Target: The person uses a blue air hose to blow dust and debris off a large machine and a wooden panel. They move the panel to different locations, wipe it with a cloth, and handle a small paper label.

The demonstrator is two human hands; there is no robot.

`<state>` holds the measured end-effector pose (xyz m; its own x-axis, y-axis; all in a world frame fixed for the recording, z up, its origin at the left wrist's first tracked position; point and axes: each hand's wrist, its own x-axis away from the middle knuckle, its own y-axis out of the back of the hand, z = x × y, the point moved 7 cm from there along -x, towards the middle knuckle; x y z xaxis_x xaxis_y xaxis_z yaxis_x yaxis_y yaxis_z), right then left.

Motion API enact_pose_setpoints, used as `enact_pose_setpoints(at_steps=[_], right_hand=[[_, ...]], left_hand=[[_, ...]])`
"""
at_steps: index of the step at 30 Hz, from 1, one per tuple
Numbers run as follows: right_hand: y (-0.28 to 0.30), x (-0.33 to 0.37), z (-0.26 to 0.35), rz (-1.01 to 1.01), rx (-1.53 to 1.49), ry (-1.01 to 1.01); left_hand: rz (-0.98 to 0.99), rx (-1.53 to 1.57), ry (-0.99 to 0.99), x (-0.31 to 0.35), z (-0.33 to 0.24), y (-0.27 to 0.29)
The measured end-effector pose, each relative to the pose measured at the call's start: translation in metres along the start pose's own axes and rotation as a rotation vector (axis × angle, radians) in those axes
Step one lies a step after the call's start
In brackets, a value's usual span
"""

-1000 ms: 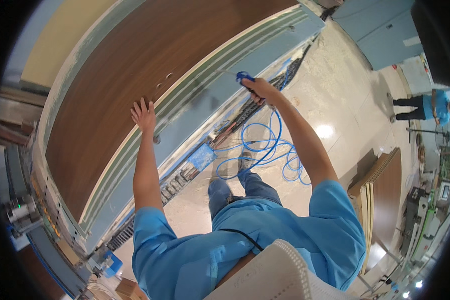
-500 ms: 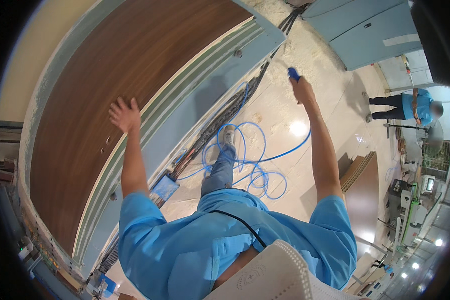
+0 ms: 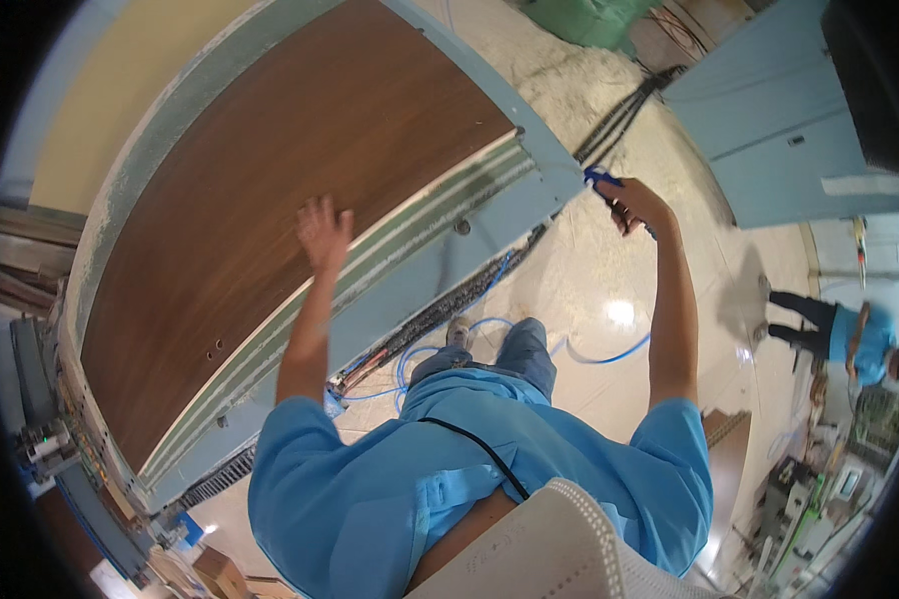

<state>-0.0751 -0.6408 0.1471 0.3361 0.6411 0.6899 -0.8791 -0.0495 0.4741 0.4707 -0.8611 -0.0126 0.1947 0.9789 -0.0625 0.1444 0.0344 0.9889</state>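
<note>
A large brown wood-grain panel [image 3: 260, 170] lies on the blue-grey bed [image 3: 494, 222] of a machine. My left hand [image 3: 325, 238] is on or just over the panel near its right edge, fingers spread and slightly blurred. Beyond the bed's right corner, my right hand [image 3: 641, 205] grips a blue air blow gun [image 3: 599, 178], its nozzle end by the corner. A blue air hose [image 3: 617, 356] curves over the floor near my feet; part of it is hidden behind my legs and arm. Two small holes [image 3: 216, 348] show in the panel.
Pale dust [image 3: 579, 95] covers the floor past the bed, crossed by black cables [image 3: 624, 120]. A blue-grey cabinet [image 3: 789, 120] stands at the far right. Another person [image 3: 857, 339] stands on the right. Brown boards [image 3: 726, 439] stand behind my right arm.
I have stepped forward along the bed, and both feet now show. My left hand is further along the panel. The blow gun has come to the bed's corner.
</note>
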Motion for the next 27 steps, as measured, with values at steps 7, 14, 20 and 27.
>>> enact_pose_setpoints(at_steps=[7,14,20,27], right_hand=[[0.061,-0.212,0.11,0.116,-0.186,0.292],[-0.006,-0.46,0.305,0.515,-0.504,0.335],[-0.082,-0.552,0.435,0.66,-0.751,0.199],[-0.106,-0.601,0.495,0.609,-0.621,0.268]], left_hand=[[-0.085,0.222,-0.055,-0.133,-0.245,-0.025],[-0.111,0.049,0.213,-0.214,-0.339,-0.031],[-0.02,0.042,0.26,-0.213,-0.34,-0.018],[-0.018,0.076,0.286,-0.217,-0.343,-0.009]])
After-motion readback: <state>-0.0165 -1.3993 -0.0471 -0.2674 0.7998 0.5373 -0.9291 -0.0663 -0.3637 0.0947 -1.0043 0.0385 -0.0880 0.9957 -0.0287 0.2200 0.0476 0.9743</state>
